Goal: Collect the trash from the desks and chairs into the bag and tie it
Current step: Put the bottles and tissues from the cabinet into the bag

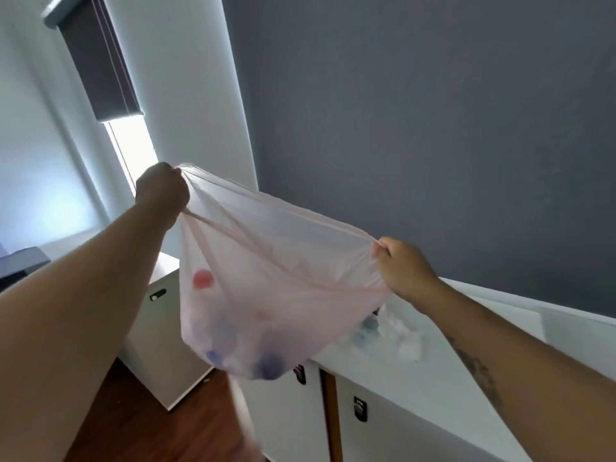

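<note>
A thin, see-through pale pink trash bag (266, 278) hangs in the air in front of me, its mouth stretched wide. My left hand (161, 190) grips the rim at the upper left in a closed fist. My right hand (405, 266) pinches the opposite side of the rim at the right. Inside the bag lie several pieces of trash, among them a red round shape (203, 279) and bluish items (268, 366) at the bottom. Crumpled white and bluish trash (393, 333) lies on the white counter just behind the bag.
A white counter (466, 378) with cabinet doors and dark handles (360, 408) runs along the grey wall at the right. A white cabinet (160, 345) stands at the left on brown wood floor (150, 425). A window with a dark roller blind (100, 61) is at the upper left.
</note>
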A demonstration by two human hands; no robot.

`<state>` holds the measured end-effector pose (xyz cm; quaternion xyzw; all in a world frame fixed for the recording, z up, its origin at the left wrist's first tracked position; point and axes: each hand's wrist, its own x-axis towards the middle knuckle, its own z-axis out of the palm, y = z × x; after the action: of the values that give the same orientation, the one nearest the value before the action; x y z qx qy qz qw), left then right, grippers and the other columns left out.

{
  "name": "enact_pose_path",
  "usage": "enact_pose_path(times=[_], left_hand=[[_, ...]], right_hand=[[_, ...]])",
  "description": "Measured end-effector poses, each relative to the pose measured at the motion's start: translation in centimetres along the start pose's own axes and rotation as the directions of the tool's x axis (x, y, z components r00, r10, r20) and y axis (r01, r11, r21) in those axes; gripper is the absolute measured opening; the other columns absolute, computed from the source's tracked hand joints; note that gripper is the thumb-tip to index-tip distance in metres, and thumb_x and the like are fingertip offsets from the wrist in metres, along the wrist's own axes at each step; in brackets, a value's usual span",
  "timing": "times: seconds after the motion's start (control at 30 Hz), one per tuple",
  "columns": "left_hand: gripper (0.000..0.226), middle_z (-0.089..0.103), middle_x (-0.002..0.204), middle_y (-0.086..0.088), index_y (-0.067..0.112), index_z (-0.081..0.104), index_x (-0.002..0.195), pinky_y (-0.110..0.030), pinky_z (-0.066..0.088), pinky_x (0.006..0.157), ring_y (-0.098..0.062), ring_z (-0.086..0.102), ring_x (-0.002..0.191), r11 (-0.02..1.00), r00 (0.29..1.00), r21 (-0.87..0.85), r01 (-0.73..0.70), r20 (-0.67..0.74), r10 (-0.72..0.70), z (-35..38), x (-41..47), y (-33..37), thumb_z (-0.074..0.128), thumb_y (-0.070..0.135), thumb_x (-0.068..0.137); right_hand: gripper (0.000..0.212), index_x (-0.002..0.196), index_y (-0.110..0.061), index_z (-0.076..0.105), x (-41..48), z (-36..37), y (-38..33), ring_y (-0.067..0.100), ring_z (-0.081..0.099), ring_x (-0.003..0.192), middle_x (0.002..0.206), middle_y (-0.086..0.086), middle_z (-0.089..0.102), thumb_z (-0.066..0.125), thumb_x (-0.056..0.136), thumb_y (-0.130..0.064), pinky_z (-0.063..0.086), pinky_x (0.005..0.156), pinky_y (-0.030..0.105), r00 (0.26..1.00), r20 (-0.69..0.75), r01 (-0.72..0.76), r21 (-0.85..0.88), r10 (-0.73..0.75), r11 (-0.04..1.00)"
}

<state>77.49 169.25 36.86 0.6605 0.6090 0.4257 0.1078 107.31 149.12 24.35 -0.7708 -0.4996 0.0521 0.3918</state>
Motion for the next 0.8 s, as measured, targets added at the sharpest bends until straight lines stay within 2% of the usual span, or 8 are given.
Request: enact_pose_path(times=[0.07,0.17,0.23,0.33,0.47,0.57,0.7,0.8], left_hand=[[0.033,0.061,0.133,-0.014,0.001,0.066,0.122,-0.039,0.048,0.105,-0.031,0.056,0.126,0.99,0.996,-0.131,0.042,-0.075,-0.052,1.4,1.7,0.4,0.048,0.002,0.095],[0.032,0.063,0.133,-0.007,0.008,0.071,0.11,-0.026,0.041,0.103,-0.027,0.056,0.124,0.997,0.988,-0.073,0.014,-0.155,-0.025,3.4,3.2,-0.2,0.041,0.01,0.1],[0.031,0.065,0.13,-0.007,0.013,0.073,0.104,-0.032,0.042,0.103,-0.029,0.057,0.121,1.0,0.986,-0.022,-0.004,-0.164,0.0,5.0,5.1,-0.9,0.044,0.022,0.102],[0.032,0.068,0.125,-0.013,0.015,0.075,0.102,-0.04,0.046,0.102,-0.036,0.062,0.113,0.999,0.989,0.04,0.026,-0.145,-0.02,7.8,7.1,-1.9,0.048,0.031,0.101],[0.031,0.071,0.116,-0.017,0.01,0.074,0.106,-0.039,0.05,0.087,-0.04,0.065,0.1,0.999,0.998,0.026,0.04,-0.056,-0.039,12.2,7.8,-1.9,0.054,0.033,0.1],[0.033,0.072,0.105,-0.021,0.004,0.074,0.103,-0.035,0.044,0.078,-0.039,0.063,0.094,0.996,0.999,0.079,0.046,-0.008,-0.045,15.2,8.4,-2.0,0.057,0.032,0.099],[0.032,0.065,0.083,-0.017,0.004,0.073,0.094,-0.032,0.038,0.072,-0.036,0.06,0.086,0.994,0.999,0.111,0.024,0.046,-0.029,17.3,8.9,-1.1,0.056,0.03,0.099],[0.029,0.069,0.093,-0.017,0.01,0.076,0.099,-0.034,0.042,0.076,-0.035,0.061,0.088,0.994,0.999,0.103,0.024,0.042,-0.029,18.3,9.6,-0.6,0.055,0.029,0.099]], right_hand=[[0.038,0.087,-0.002,0.055,4.2,2.5,0.1,0.027,0.051,0.074,0.082,0.011,0.058,0.034,0.102,-0.03,0.039,0.065,0.034,1.0,0.008,-0.024,0.11,0.024,0.994],[0.037,0.092,-0.003,0.059,9.5,5.4,0.7,0.028,0.057,0.078,0.087,0.011,0.062,0.034,0.103,-0.029,0.046,0.069,0.035,0.998,0.012,-0.062,0.261,0.061,0.963],[0.036,0.091,-0.003,0.059,13.6,7.1,1.3,0.031,0.058,0.079,0.083,0.011,0.061,0.036,0.102,-0.028,0.047,0.068,0.036,0.998,0.012,-0.068,0.324,0.068,0.944],[0.034,0.089,-0.002,0.059,19.1,9.2,2.4,0.028,0.052,0.07,0.073,0.006,0.055,0.038,0.101,-0.026,0.042,0.062,0.033,0.993,0.055,-0.116,0.344,0.104,0.932],[0.032,0.091,-0.006,0.061,23.7,11.6,3.9,0.025,0.058,0.067,0.085,0.012,0.063,0.037,0.1,-0.026,0.051,0.058,0.031,0.965,0.15,-0.261,0.456,0.216,0.851],[0.027,0.093,-0.009,0.06,25.2,12.7,4.5,0.018,0.055,0.067,0.088,0.01,0.062,0.037,0.101,-0.022,0.044,0.051,0.021,0.962,0.147,-0.273,0.5,0.23,0.822],[0.024,0.097,-0.008,0.062,26.1,13.0,4.8,0.021,0.059,0.075,0.088,0.008,0.063,0.039,0.098,-0.016,0.044,0.055,0.02,0.945,0.241,-0.322,0.559,0.222,0.764],[0.017,0.101,-0.014,0.062,26.1,13.1,5.3,0.016,0.062,0.072,0.096,0.006,0.068,0.048,0.092,-0.016,0.053,0.062,0.021,0.919,0.354,-0.36,0.567,0.175,0.741]])
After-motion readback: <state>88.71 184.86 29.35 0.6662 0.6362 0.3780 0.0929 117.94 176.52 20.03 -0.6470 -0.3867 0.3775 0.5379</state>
